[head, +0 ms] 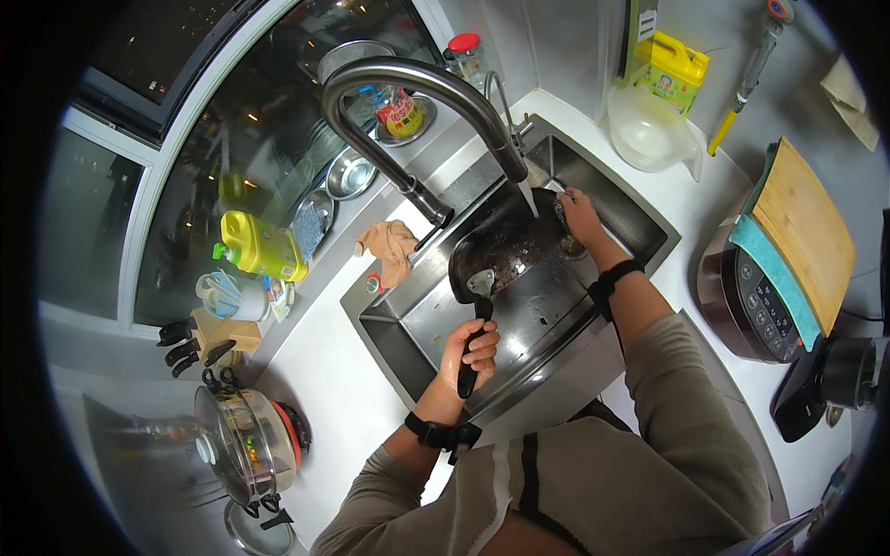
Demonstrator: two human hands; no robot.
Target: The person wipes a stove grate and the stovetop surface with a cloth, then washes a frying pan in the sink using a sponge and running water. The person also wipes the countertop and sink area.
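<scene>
A dark wok (497, 233) is tilted in the stainless-steel sink (424, 333), its inside wet and blotched. My left hand (471, 354) is closed around its black handle, below the metal bracket that joins handle and pan. At the far rim, my right hand (580, 217) presses what looks like a steel wool scrubber (560, 210) against the wok; the fingers partly cover it. From the arched faucet (445, 73) a stream of water (530, 198) falls into the wok beside my right hand. The sink drain (572, 246) shows past the wok's edge.
An orange-brown cloth (389, 251) lies by the sink's left rim. Behind are a yellow detergent bottle (261, 247) and a knife block (219, 333). A lidded steamer pot (243, 445) stands left. Right are a plastic colander (646, 135) and a rice cooker (740, 299) under a cutting board (803, 236).
</scene>
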